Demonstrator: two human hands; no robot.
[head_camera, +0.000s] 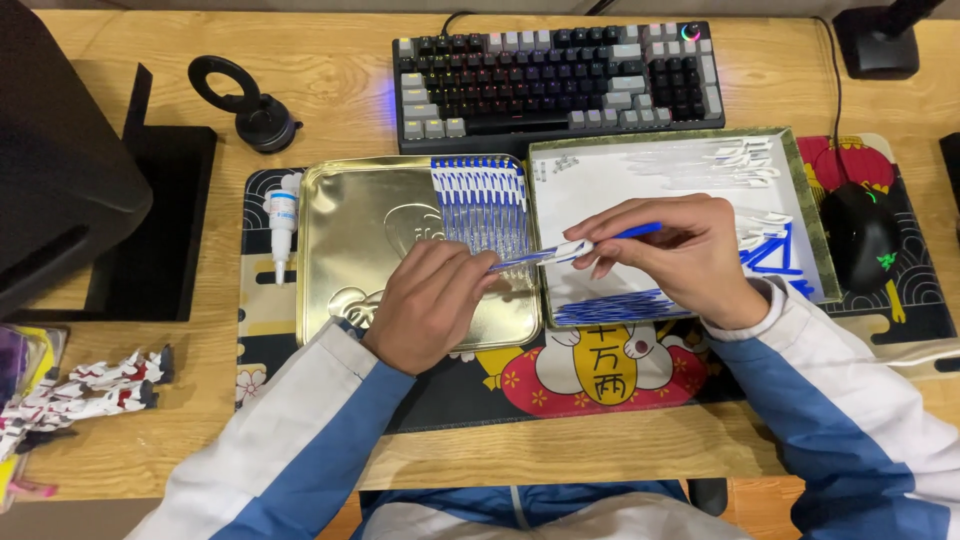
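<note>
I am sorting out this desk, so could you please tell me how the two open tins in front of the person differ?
The left tin shows bare gold metal; the right tin looks white inside. The left tin holds one neat row of assembled pens, while the right tin holds loose parts: clear barrels and blue refills. The left hand rests over the left tin, the right hand over the right. Both are shallow and rectangular.

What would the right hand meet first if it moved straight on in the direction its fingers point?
The right hand points left along the pen, so it would probably first meet the left hand holding the pen's other end over the gold tin lid; depth is uncertain.
</note>
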